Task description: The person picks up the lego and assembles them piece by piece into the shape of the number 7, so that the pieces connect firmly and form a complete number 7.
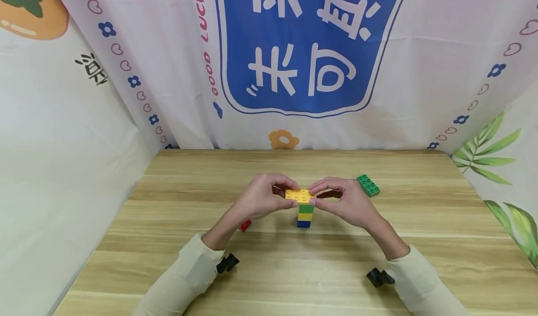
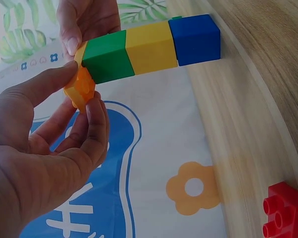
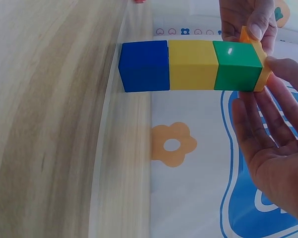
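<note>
A tower of toy building blocks stands upright on the wooden table: a blue block point(image 1: 303, 224) at the bottom, a yellow block point(image 1: 304, 217) over it, then a green block point(image 1: 306, 209). Across its top lies a thin yellow-orange studded brick point(image 1: 298, 195), jutting out to the left past the green block. My left hand point(image 1: 264, 197) pinches the jutting end of this flat brick between thumb and fingers. At the other end, over the tower, my right hand point(image 1: 350, 203) pinches it too. In the right wrist view, the lower fingers point(image 3: 275, 116) extend beside the green block.
A small red brick point(image 1: 245, 225) lies on the table point(image 1: 185, 190) near my left forearm. Beyond my right hand is a green flat brick point(image 1: 368, 186) with studs up. A printed cloth point(image 1: 180, 73) hangs along the table's back edge.
</note>
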Available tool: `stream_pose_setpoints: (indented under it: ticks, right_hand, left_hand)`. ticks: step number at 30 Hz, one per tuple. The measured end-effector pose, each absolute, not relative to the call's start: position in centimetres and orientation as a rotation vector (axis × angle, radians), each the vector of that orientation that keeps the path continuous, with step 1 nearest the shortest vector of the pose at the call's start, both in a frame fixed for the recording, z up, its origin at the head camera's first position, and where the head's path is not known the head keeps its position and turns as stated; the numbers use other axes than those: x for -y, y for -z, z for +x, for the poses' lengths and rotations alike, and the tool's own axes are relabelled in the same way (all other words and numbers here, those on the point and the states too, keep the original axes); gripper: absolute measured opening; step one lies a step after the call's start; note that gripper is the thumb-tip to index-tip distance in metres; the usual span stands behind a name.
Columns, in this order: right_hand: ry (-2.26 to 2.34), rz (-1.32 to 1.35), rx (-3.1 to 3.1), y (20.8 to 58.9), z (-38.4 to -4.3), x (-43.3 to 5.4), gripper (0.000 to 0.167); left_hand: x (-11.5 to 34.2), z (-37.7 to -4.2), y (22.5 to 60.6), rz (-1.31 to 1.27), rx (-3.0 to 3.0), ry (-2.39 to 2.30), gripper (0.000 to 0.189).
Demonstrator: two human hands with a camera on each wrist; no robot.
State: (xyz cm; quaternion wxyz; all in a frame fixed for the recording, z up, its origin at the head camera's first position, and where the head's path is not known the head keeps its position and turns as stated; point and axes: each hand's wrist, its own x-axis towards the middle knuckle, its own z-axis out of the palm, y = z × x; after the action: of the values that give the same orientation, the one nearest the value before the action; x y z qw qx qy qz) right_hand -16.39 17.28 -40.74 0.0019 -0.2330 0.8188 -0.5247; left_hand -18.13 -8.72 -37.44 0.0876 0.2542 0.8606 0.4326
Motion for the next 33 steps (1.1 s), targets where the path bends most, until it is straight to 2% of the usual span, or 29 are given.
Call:
stream_pose_setpoints:
  ticks: [33]
  right_hand:
    - [1.666,-0.693,-2.539,40.57,-16.31,-17.23,0.016]
  left_hand:
    - [8.92,-18.19,37.22,0.810,-2.513,-1.300,0.031]
